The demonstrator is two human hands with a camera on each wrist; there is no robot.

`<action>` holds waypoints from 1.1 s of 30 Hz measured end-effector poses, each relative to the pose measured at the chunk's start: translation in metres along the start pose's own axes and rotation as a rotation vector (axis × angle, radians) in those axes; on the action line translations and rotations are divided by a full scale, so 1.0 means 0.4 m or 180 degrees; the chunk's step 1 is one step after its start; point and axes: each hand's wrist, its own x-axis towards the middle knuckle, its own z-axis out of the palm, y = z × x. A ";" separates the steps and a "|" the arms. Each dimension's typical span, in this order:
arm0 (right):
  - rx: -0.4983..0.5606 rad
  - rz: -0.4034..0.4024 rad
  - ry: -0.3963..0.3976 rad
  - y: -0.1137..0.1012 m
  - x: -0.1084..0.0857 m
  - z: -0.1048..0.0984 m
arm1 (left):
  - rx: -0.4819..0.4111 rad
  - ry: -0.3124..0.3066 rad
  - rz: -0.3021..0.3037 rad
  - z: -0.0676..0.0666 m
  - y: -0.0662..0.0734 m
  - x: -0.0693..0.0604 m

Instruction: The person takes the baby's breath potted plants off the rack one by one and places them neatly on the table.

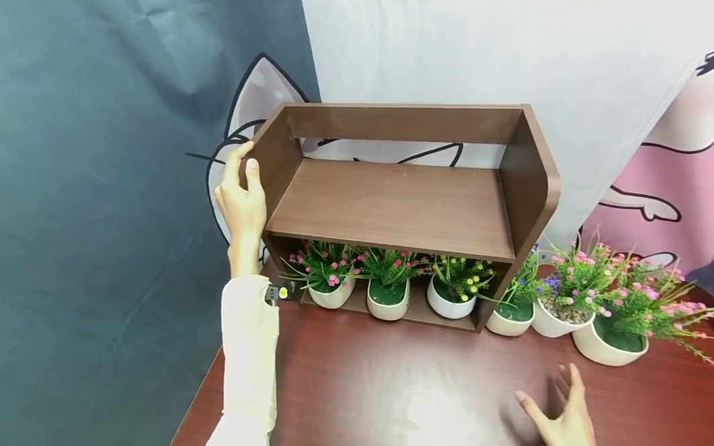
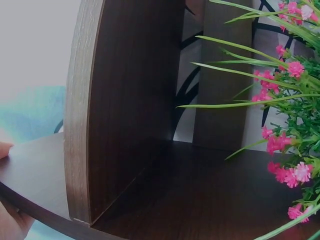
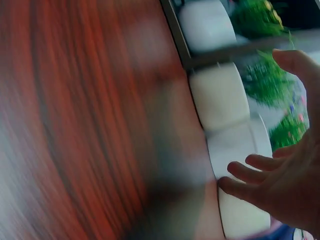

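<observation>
A brown two-tier shelf (image 1: 394, 205) stands on the table, its upper board bare. My left hand (image 1: 242, 200) holds the shelf's left side panel, thumb on one face and fingers on the other. In the left wrist view, parts of that hand (image 2: 11, 222) show on both sides of the dark board. Over the tabletop at the lower right, my right hand (image 1: 567, 422) has its thumb and fingers spread and holds nothing. In the right wrist view, this hand (image 3: 280, 175) appears in front of the white pots, and I cannot tell whether it touches them.
On the shelf's lower board stand a pink-flowered pot (image 1: 332, 294), another pink-flowered pot (image 1: 387, 310) and a yellow-flowered pot (image 1: 449, 305). Right of the shelf are a blue-flowered pot (image 1: 509, 324) and two pink-flowered ones (image 1: 611, 351). A dark curtain (image 1: 103, 203) hangs at left.
</observation>
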 end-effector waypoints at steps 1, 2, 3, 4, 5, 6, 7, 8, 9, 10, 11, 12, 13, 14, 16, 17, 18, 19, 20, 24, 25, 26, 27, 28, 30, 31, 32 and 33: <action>-0.0015 0.0010 -0.0010 -0.006 -0.003 0.012 | -0.0006 0.0001 0.0003 -0.001 0.000 0.000; -0.0021 0.0022 -0.0013 -0.012 -0.005 0.024 | -0.0009 -0.0003 -0.0002 -0.002 0.000 0.001; -0.0047 0.0038 0.0000 -0.018 -0.009 0.037 | 0.0010 -0.0019 -0.0007 -0.005 0.000 0.000; -0.0062 0.0057 0.0016 -0.025 -0.011 0.049 | 0.0005 -0.0026 -0.0002 -0.006 0.001 0.001; -0.0096 0.0066 0.0030 -0.031 -0.013 0.062 | 0.0003 -0.0030 0.0015 -0.008 0.002 0.001; -0.0085 0.0061 0.0040 -0.038 -0.015 0.076 | 0.0011 -0.0032 0.0021 -0.010 0.002 0.001; -0.0080 0.0065 0.0046 -0.044 -0.018 0.090 | 0.0023 -0.0028 0.0000 -0.012 0.001 0.001; -0.0074 0.0043 0.0054 -0.049 -0.021 0.104 | 0.0038 -0.0027 -0.0004 -0.014 0.000 0.001; -0.0051 0.0017 0.0062 -0.055 -0.024 0.119 | 0.0045 -0.0022 -0.0004 -0.017 0.000 0.000; -0.0021 -0.0014 0.0066 -0.059 -0.026 0.133 | 0.0051 -0.0019 -0.0003 -0.018 -0.001 0.000; -0.0005 -0.0063 0.0074 -0.065 -0.026 0.146 | 0.0061 -0.0014 -0.0018 -0.019 -0.002 0.001; 0.0007 -0.0111 0.0075 -0.069 -0.026 0.158 | 0.0073 -0.0009 -0.0033 -0.018 -0.002 0.001; 0.0002 -0.0153 0.0068 -0.074 -0.025 0.168 | 0.0068 -0.0005 -0.0052 -0.017 -0.002 0.002; 0.0035 -0.0204 0.0067 -0.079 -0.022 0.178 | 0.0073 -0.0004 -0.0021 -0.015 -0.002 0.002; 0.0135 -0.0272 0.0011 -0.088 -0.015 0.195 | 0.0071 -0.0004 -0.0022 -0.010 -0.002 0.001; 0.0195 -0.0310 -0.0020 -0.093 -0.010 0.202 | 0.0057 -0.0006 -0.0033 -0.007 -0.001 0.001; 0.0287 -0.0343 -0.0056 -0.099 -0.004 0.209 | 0.0050 -0.0012 -0.0031 -0.004 0.000 0.000; 0.0389 -0.0374 -0.0093 -0.104 0.002 0.219 | 0.0052 -0.0024 -0.0010 -0.004 -0.001 0.000; 0.0496 -0.0401 -0.0124 -0.110 0.009 0.228 | 0.0060 -0.0036 0.0016 -0.004 -0.001 0.000; 0.0691 -0.0505 -0.0198 -0.133 0.048 0.265 | 0.0038 -0.0052 0.0010 -0.002 -0.001 0.001; 0.0603 -0.0514 -0.0198 -0.138 0.059 0.274 | 0.0033 -0.0049 0.0013 -0.003 -0.001 0.002; 0.0497 -0.0528 -0.0177 -0.141 0.070 0.283 | 0.0029 -0.0044 -0.0001 -0.002 -0.001 0.002; 0.0393 -0.0552 -0.0147 -0.144 0.080 0.292 | 0.0030 -0.0040 -0.0020 -0.003 -0.001 0.001; 0.0270 -0.0576 -0.0094 -0.145 0.089 0.300 | 0.0037 -0.0040 -0.0022 -0.003 -0.001 0.001; 0.0067 -0.0599 0.0015 -0.147 0.104 0.315 | 0.0047 -0.0047 -0.0023 -0.004 -0.001 0.000; 0.0012 -0.0610 0.0077 -0.148 0.111 0.321 | 0.0047 -0.0050 -0.0020 -0.005 -0.001 0.000; 0.0004 -0.0624 0.0145 -0.149 0.115 0.327 | 0.0052 -0.0056 -0.0018 -0.005 -0.001 0.001; 0.0016 -0.0642 0.0193 -0.150 0.119 0.332 | 0.0053 -0.0057 -0.0016 -0.006 0.000 0.001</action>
